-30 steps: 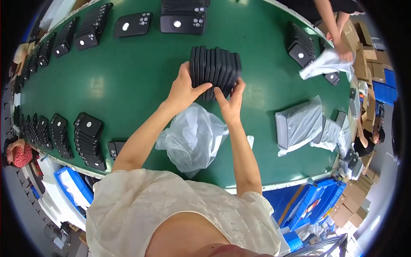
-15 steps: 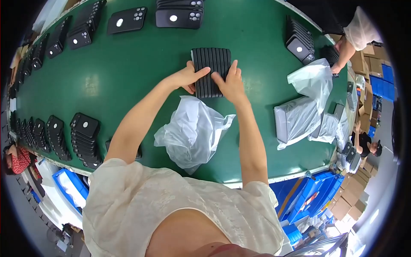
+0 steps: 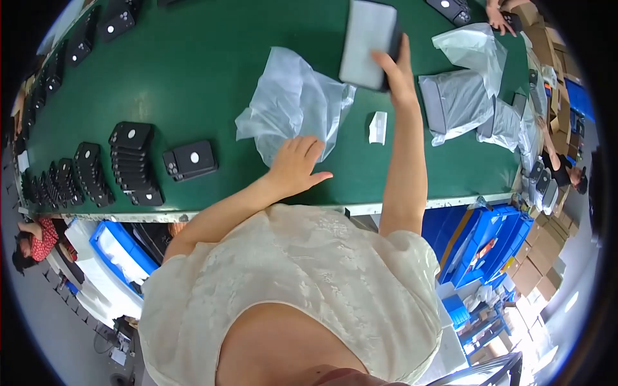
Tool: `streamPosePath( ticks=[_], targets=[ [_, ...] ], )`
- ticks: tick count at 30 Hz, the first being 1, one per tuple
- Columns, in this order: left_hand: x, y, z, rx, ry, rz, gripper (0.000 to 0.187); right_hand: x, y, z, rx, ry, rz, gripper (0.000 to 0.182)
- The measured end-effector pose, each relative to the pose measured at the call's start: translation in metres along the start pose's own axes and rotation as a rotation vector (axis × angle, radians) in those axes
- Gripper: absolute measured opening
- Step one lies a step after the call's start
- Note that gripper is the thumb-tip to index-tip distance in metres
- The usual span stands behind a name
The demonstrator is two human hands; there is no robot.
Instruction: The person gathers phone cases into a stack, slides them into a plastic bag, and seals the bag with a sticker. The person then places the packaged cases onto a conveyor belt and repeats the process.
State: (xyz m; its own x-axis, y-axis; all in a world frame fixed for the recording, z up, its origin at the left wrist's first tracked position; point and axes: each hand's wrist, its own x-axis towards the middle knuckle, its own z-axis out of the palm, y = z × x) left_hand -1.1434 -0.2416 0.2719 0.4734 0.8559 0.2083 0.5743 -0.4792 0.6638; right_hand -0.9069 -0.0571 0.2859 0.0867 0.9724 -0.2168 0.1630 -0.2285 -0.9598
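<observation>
My right hand (image 3: 400, 76) grips a stack of black phone cases (image 3: 367, 48) at its right side. The stack's pale grey face is turned up, toward the far side of the green table. My left hand (image 3: 297, 164) lies on the near edge of a crumpled clear plastic bag (image 3: 283, 106), fingers stretched and thumb apart. The bag looks flattened and rests on the table. A small white piece (image 3: 378, 127), perhaps paper, lies between the bag and my right forearm.
Fanned stacks of phone cases (image 3: 132, 164) line the table's left side, with a smaller pile (image 3: 191, 161) nearby. Plastic-wrapped bundles (image 3: 460, 103) lie on the right. Another person's hand (image 3: 499, 20) touches cases at the far right. Blue bins (image 3: 492, 244) stand below the table edge.
The stack has gone from between both hands to my right hand alone, moved right and turned grey face up. My left hand has come back onto the bag. The white piece is now visible.
</observation>
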Motion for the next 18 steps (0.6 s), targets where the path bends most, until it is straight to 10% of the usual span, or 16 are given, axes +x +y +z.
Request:
streamPosePath(
  ticks=[8,12,16,18],
  targets=[
    [-0.035,-0.047,0.05,-0.11,-0.011,-0.084,0.021,-0.197,0.033,-0.058,-0.475,0.085,0.096,0.114],
    [-0.021,-0.03,0.001,-0.471,0.321,-0.352,0.017,-0.227,0.035,-0.011,-0.786,0.066,-0.134,0.115],
    [0.011,-0.028,-0.04,-0.321,0.288,-0.234,0.019,-0.214,0.022,0.053,-0.893,-0.173,-0.459,0.113],
    [0.022,-0.029,-0.06,-0.343,-0.081,-0.278,0.022,-0.194,0.024,0.08,-0.941,-0.271,-0.569,0.112]
  ],
)
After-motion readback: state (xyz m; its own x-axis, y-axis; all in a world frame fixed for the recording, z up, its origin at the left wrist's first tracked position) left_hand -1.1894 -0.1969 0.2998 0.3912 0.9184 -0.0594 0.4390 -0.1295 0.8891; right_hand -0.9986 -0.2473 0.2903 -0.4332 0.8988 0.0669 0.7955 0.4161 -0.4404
